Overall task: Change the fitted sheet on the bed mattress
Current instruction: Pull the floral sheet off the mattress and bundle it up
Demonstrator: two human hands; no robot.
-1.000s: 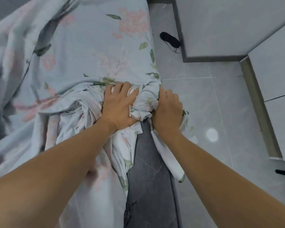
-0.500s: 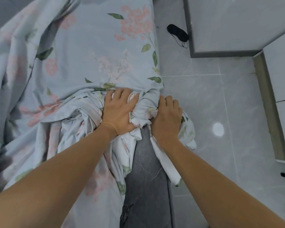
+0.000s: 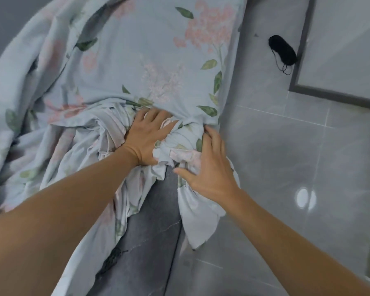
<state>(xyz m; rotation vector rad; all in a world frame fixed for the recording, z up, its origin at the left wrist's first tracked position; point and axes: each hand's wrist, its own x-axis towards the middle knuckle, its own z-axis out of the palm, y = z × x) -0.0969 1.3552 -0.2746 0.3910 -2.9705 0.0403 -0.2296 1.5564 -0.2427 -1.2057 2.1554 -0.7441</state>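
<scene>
Your sheet [image 3: 150, 60], pale blue with pink flowers and green leaves, covers the mattress [image 3: 141, 242] from the far end down to mid-frame. Its long axis runs away from you, up the frame, with its right edge along the mattress side next to the floor [image 3: 286, 167].

At mid-frame the sheet ends in a bunched, gathered hem. Nearer you the grey mattress surface lies bare in a narrow strip, with loose folds of sheet hanging on both sides of it. More slack cloth is heaped at the left.

Your left hand [image 3: 146, 137] lies palm down on the bunched hem, fingers straight and together, pointing away from you and pressing the cloth onto the mattress top. Its grip is apart; it clamps nothing.

Your right hand [image 3: 209, 167] is just beside it at the mattress's right edge. Fingers are spread and laid over the gathered corner cloth, thumb out toward the bare strip. This grip is also apart, resting on the cloth rather than pinching it.

A small black item with a thin cord [image 3: 282, 50] lies on the floor at upper right, against a grey-framed panel [image 3: 340, 60], well apart from the bed.
</scene>
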